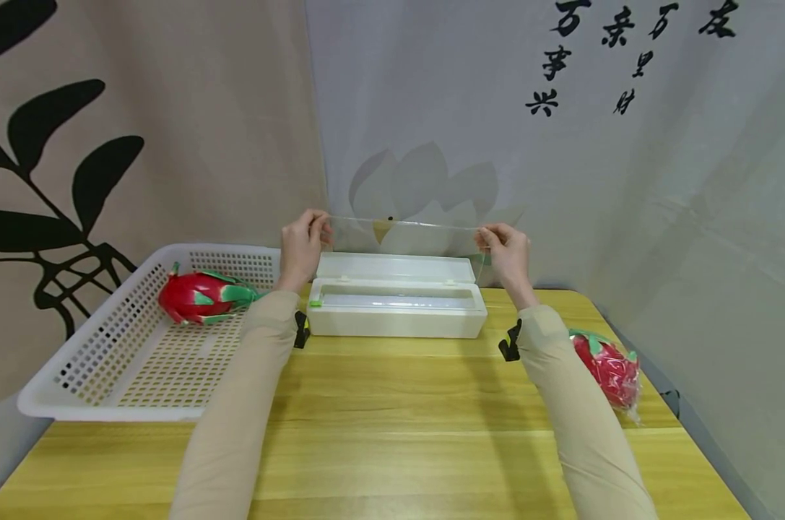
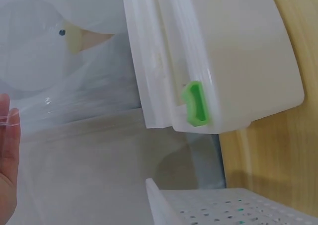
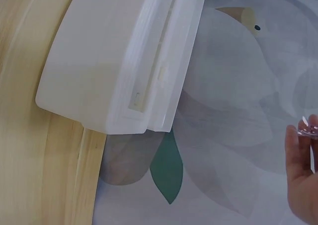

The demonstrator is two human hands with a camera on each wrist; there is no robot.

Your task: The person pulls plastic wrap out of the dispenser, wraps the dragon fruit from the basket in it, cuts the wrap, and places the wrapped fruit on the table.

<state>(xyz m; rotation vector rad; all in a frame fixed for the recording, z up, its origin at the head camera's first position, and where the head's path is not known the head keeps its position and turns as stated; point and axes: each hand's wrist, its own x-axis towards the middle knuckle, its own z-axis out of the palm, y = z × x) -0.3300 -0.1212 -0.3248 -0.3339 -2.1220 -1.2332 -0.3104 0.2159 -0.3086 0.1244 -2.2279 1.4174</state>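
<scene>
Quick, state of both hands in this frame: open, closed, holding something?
Left hand: closed, pinching one end of the clear film.
Right hand: closed, pinching the film's other end.

Glossy clear plastic film [image 1: 405, 222] is above the smooth plastic dispenser [image 1: 395, 323]. Left of the dispenser is a plastic basket [image 1: 74, 386]; under the dispenser, a smooth wood-grained tabletop [image 1: 392, 412].

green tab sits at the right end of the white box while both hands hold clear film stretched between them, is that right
Not quite: the green tab sits at the left end of the white box, as the head view shows. The left hand and right hand do hold clear film stretched between them.
</scene>
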